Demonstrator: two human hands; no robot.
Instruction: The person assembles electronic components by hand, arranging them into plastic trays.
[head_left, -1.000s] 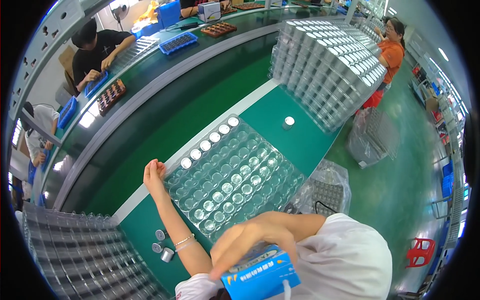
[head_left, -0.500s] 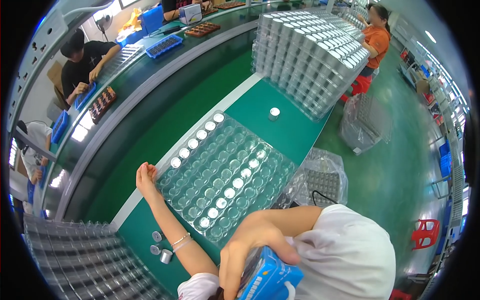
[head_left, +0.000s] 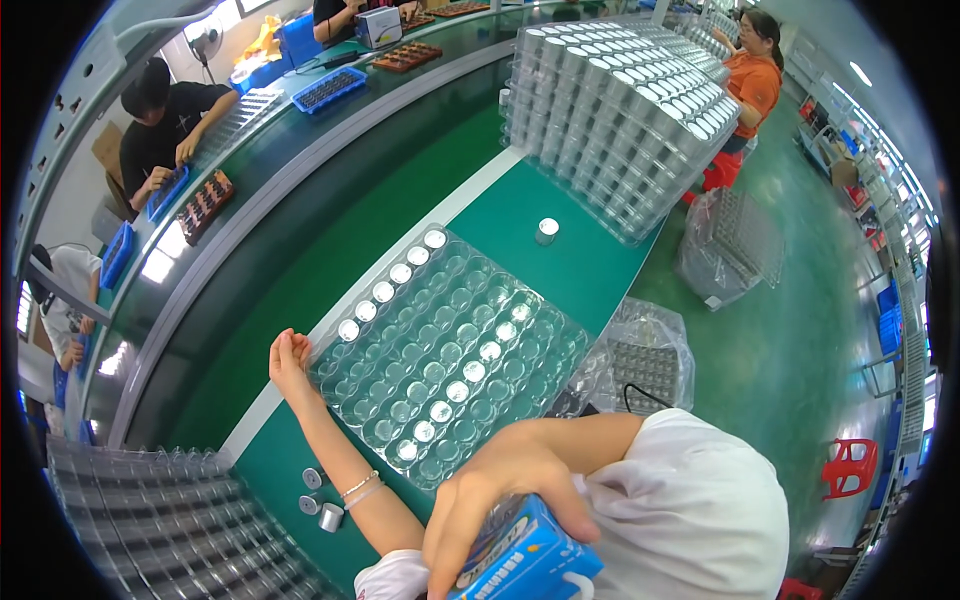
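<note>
Clear pocketed tray point(head_left: 482, 388) lies on the green worktop point(head_left: 505, 205), in front of the person. One line of silver cylinders point(head_left: 383, 291) fills its far-left edge; bright spots on a line further in look like glare, though I cannot be sure. Left hand point(head_left: 290, 358): fingers loosely curled, just beside the tray's left corner; cannot tell whether it touches the tray or pinches anything. Right hand point(head_left: 510, 490): wrapped around a blue carton point(head_left: 530, 560), held over the near side. Loose on the worktop: one cylinder point(head_left: 547, 231) beyond the tray, three cylinders point(head_left: 330, 517) beside the left forearm.

Judgement: tray loading in its early part, apparently paused — the right hand is occupied. Continuing would call for freeing it, then seating cylinders upright, pocket by pocket.
</note>
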